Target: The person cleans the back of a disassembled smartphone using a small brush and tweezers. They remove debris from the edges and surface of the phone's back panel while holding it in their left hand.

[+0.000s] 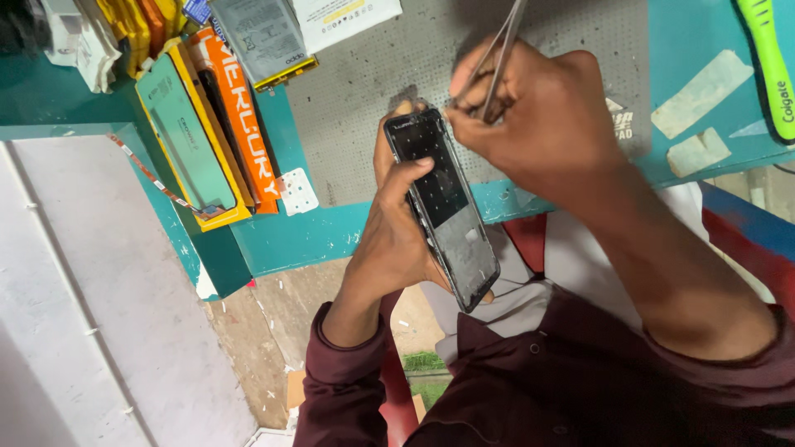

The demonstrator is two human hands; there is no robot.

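Left hand [396,228] we find wrapped round a dark phone [443,207], thumb laid across its glass, fingers behind; the phone is tilted on edge, held in the air above the bench's near edge. Right hand [538,124] we find pinched shut on metal tweezers [499,50], their tips at the phone's upper right corner. Both forearms show maroon sleeves [348,372].

Below the hands we note a rough brown floor [248,339] with scraps, and a pale wall [91,314] at one side. Beyond the phone lies a teal bench [290,232] carrying a grey perforated mat [364,74]. On the bench we record tape patches [700,91], a green toothbrush [770,62], and a stack of flat boxes [207,124], orange, yellow and mint. Farther off lies a grey battery [265,37], and beside it a white card [344,16].
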